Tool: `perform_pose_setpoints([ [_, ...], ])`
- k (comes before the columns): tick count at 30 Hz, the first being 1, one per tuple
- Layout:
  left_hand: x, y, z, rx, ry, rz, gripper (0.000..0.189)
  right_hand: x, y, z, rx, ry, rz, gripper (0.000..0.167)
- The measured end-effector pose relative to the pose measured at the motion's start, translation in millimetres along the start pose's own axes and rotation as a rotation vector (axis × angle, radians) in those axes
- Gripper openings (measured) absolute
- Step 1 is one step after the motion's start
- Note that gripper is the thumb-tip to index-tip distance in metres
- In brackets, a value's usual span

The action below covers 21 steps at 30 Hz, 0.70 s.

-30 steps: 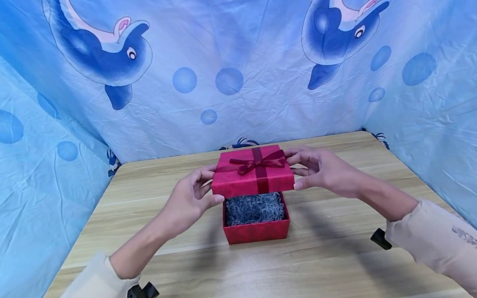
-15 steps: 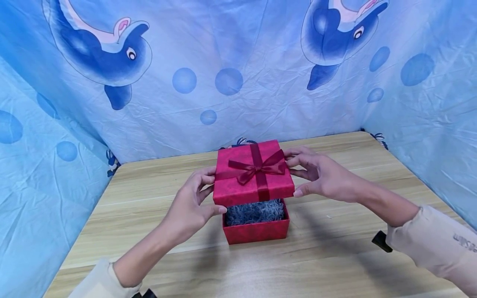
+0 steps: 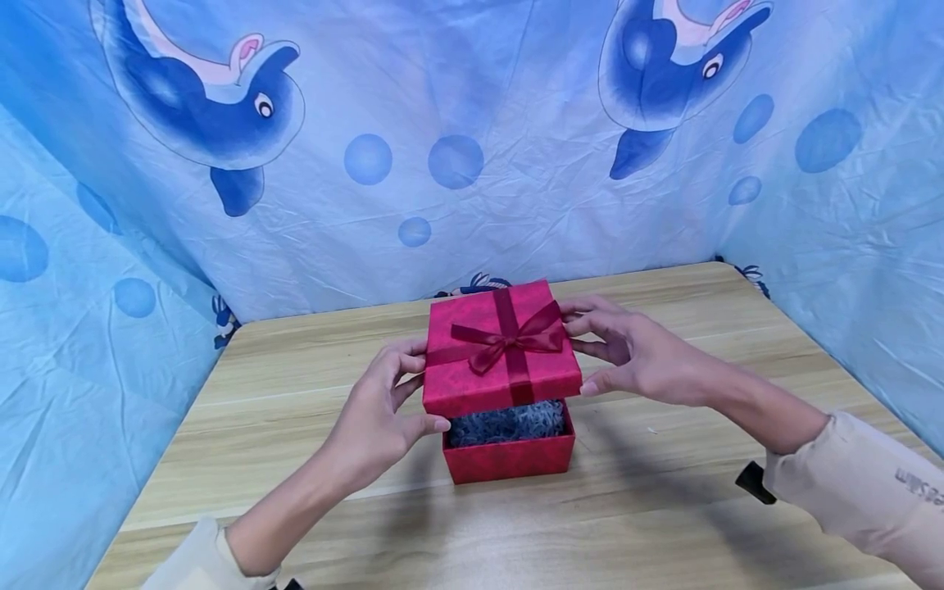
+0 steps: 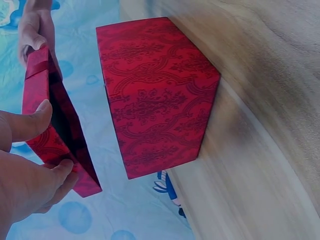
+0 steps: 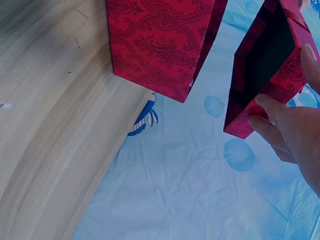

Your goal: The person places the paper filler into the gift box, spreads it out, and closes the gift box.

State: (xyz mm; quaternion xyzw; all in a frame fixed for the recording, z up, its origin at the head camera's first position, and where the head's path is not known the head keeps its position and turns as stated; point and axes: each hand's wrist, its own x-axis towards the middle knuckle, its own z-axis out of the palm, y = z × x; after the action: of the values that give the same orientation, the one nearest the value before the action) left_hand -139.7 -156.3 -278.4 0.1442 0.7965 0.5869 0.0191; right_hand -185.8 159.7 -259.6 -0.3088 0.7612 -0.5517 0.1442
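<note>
A red box lid (image 3: 472, 385) with a dark red ribbon bow (image 3: 509, 340) is held above the red box base (image 3: 509, 460), tilted toward the head camera. My left hand (image 3: 379, 410) pinches the lid's left side, its thumb near the front corner. On the opposite side my right hand (image 3: 637, 352) grips the lid between thumb and fingers. Grey-blue shredded paper (image 3: 505, 422) shows in the front part of the base; the lid hides the rest. Both wrist views show a gap between the lid (image 4: 37, 90) and the patterned base (image 4: 160, 95), and the lid's dark hollow underside (image 5: 265, 55).
The base stands on a wooden table (image 3: 332, 508). Blue cloth (image 3: 501, 213) printed with dolphins and bubbles hangs behind the table and at both sides. A tiny pale scrap (image 3: 652, 430) lies to the right of the box.
The lid has come down and toward the front, and its top now faces the head camera more. Both hands have moved with it. The base has stayed in place.
</note>
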Motion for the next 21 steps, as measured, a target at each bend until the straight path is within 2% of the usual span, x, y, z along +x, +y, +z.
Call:
perform_pose_setpoints([
  [4, -0.6, -1.5, 1.2, 0.01, 0.003, -0.012, 0.049, -0.8, 3.8, 2.3, 0.008, -0.006, -0.02, 0.054],
  [13, -3.1, -8.5, 2.8, 0.068, 0.0, 0.043, 0.046, -6.3, 14.5, 8.0, -0.005, -0.007, -0.006, 0.055],
  [21, -6.0, -15.6, 8.7, 0.066, 0.005, 0.013, 0.047, -12.2, 26.3, 13.5, -0.022, 0.01, 0.034, 0.053],
])
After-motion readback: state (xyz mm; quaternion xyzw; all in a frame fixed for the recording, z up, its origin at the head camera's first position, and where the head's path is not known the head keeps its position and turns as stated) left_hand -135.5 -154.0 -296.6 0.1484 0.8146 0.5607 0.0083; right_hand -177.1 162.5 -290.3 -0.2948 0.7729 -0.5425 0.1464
